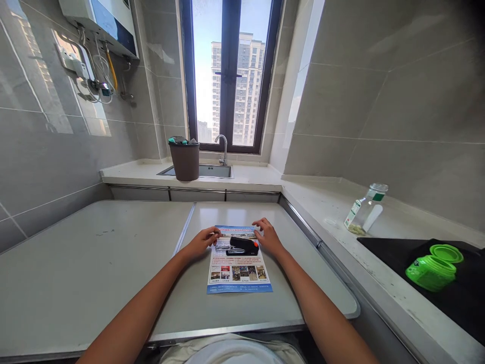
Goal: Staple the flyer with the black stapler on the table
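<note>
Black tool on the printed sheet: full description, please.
The black tool looks like a stapler: elongated dark body, plastic by its look, with bright metal parts along its middle and toward its left end, and an orange-red spot near its right end. It lies crosswise on the upper half of the printed sheet, between the left hand and right hand. Neither hand appears to grip it. Finer details are too small to tell.

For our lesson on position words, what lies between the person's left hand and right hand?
Between left hand and right hand, a black stapler lies on a flyer, seen in the head view.
</note>
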`<state>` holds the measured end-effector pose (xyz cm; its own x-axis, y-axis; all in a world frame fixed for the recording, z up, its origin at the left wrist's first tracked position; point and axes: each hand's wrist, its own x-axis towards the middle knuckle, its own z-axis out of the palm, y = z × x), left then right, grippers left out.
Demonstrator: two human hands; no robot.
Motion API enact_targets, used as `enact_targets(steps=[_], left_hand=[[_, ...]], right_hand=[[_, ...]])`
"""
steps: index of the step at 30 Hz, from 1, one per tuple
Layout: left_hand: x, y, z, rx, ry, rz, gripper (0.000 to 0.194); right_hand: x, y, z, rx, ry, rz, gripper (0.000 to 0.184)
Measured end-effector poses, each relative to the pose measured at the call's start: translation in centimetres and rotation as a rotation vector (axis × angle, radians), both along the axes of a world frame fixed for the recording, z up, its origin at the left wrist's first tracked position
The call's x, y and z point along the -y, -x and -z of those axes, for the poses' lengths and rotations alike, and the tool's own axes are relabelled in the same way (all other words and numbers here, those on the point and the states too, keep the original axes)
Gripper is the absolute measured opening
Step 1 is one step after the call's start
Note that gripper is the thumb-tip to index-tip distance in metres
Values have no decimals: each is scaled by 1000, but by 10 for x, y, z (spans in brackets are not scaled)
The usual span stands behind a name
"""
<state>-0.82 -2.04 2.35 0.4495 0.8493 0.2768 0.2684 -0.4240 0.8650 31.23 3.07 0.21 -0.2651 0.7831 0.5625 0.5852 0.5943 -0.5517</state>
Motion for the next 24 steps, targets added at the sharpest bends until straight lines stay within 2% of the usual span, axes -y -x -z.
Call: enact_targets(steps=[6, 11, 18, 24], left_hand=[[2, -1, -1, 41, 41, 2, 33], [4, 1, -3, 5, 6, 26, 40], [3, 3, -5, -180, -158, -31, 33], [2, 4, -3, -236, -295, -55, 32]], right_hand=[[-14, -10, 9, -44, -33, 148, 24], [-20, -14, 15, -34, -22, 184, 25], [-22, -14, 18, -11, -9, 179, 26], [-23, -14, 18, 3, 7, 179, 27]])
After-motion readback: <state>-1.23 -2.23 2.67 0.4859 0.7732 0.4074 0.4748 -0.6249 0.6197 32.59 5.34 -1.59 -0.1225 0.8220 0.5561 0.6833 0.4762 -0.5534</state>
